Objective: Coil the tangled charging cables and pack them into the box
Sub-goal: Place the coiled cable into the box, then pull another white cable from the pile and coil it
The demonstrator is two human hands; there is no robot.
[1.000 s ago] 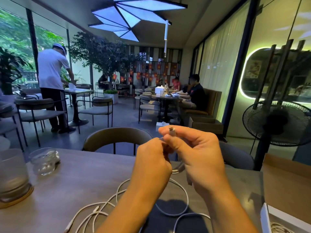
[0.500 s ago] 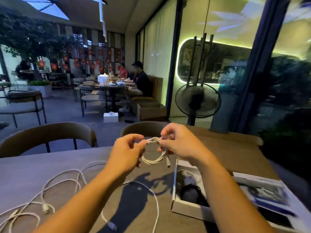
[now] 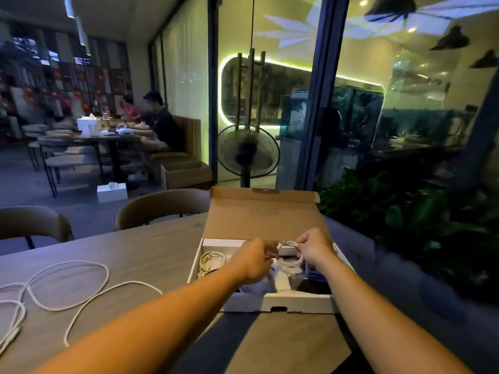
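An open cardboard box (image 3: 278,302) with its lid (image 3: 263,214) tipped back stands on the table in front of me. Both my hands reach over it. A small coiled white cable (image 3: 289,253) hangs just above the box's inside, pinched between my left hand (image 3: 255,261) and my right hand (image 3: 313,248). Another coiled cable (image 3: 211,261) lies in the box's left part. Loose white cables (image 3: 67,290) sprawl tangled over the table at the left.
The grey wooden table (image 3: 151,255) ends close to the box's right side, with dark plants (image 3: 405,211) beyond. Two chairs (image 3: 162,206) stand at the far edge. A standing fan (image 3: 248,153) and seated people are farther off.
My view has swung right, from the room to the box. The cable, being wound a second ago, is now a small coil that both hands have carried over the open box.
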